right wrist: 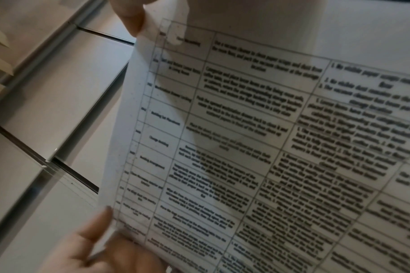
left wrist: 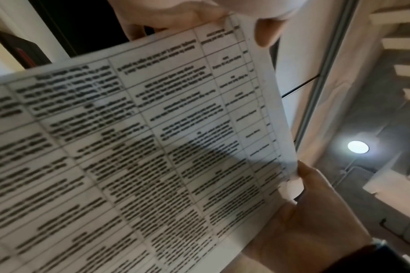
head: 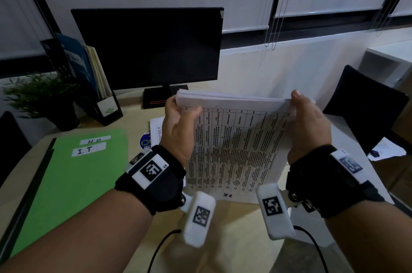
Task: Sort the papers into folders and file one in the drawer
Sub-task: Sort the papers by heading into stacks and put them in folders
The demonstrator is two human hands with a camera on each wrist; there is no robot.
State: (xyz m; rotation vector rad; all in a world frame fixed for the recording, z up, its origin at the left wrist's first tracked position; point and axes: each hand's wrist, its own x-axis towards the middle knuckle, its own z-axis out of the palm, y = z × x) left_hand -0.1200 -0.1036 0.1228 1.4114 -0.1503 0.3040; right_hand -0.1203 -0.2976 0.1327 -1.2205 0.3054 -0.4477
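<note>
A thick stack of white papers with a printed table stands nearly upright over the desk, its lower edge down at the surface. My left hand grips the stack's top left corner, thumb on the printed side. My right hand grips the top right corner the same way. The left wrist view shows the printed sheet close up, and the right wrist view shows it too. Two green folders, labelled I.T and H.R, lie overlapped on the desk to the left.
A dark monitor stands behind the stack. A file holder with booklets and a potted plant sit at the back left. More printed sheets lie under my left hand. A black chair stands on the right.
</note>
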